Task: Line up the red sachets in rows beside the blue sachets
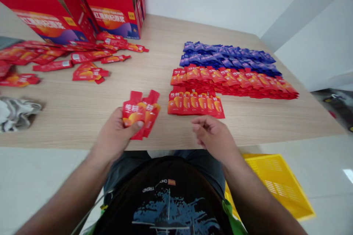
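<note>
A few red spouted pouches [135,113] with orange fruit prints are fanned out in my left hand [117,130], thumb on top, above the table's front part. My right hand [213,136] hovers near the table edge with its fingers curled in; no pouch shows in it, though the inside of the curl is partly hidden. Just beyond it lies a short overlapping row of red pouches [194,103]. Behind that runs a longer, thicker row of red pouches [237,80], and farther back are two rows of blue pouches [226,57].
Loose red pouches [88,57] lie scattered at the left, before two tall red cartons [110,3] [46,14]. A crumpled grey-white cloth [19,114] sits at the left front. On the floor at right stands a yellow plastic basket [286,191]. A white wall [209,0] borders the table's back.
</note>
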Available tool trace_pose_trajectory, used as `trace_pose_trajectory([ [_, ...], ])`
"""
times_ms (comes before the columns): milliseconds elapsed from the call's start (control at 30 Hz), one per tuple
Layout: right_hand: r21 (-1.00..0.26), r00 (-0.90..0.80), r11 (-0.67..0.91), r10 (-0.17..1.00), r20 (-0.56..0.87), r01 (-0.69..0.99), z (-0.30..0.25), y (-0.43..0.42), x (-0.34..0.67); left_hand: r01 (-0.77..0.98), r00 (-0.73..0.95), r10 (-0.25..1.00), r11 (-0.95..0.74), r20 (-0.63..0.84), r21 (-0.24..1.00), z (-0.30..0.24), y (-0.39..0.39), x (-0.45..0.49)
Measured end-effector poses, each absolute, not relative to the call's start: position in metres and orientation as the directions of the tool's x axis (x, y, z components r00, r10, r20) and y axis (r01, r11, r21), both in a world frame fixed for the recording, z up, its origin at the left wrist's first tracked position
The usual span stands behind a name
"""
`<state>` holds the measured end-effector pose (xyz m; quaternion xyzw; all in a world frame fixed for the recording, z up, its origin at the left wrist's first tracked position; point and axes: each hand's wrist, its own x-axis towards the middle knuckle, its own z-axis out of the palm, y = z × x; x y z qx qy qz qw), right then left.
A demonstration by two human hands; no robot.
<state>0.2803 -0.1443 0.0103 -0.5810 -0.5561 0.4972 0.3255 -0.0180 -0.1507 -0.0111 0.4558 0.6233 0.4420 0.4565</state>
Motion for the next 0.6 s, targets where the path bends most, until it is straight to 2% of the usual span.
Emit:
trace_pose_trajectory([
  [100,-0.955,-0.247,-0.170,0.941,-0.231,0.245,0.002,-0.155,0.244,0.125,-0.049,0.984,0.175,-0.171,0.977,-0.013,-0.150,0.023],
  [200,-0.952,-0.229,-0.103,0.958,-0.173,0.288,-0.003,-0.154,0.233,0.179,-0.005,0.979,0.200,-0.202,0.963,-0.009,-0.152,0.050],
  [400,-0.945,-0.094,-0.159,0.977,-0.193,0.286,-0.006,-0.150,0.265,0.073,0.053,0.978,0.199,-0.204,0.977,-0.012,-0.156,0.053],
  [600,-0.942,0.203,-0.266,0.953,-0.225,0.207,0.008,-0.122,0.366,-0.228,-0.084,0.989,0.099,-0.121,0.969,-0.026,-0.147,0.013],
])
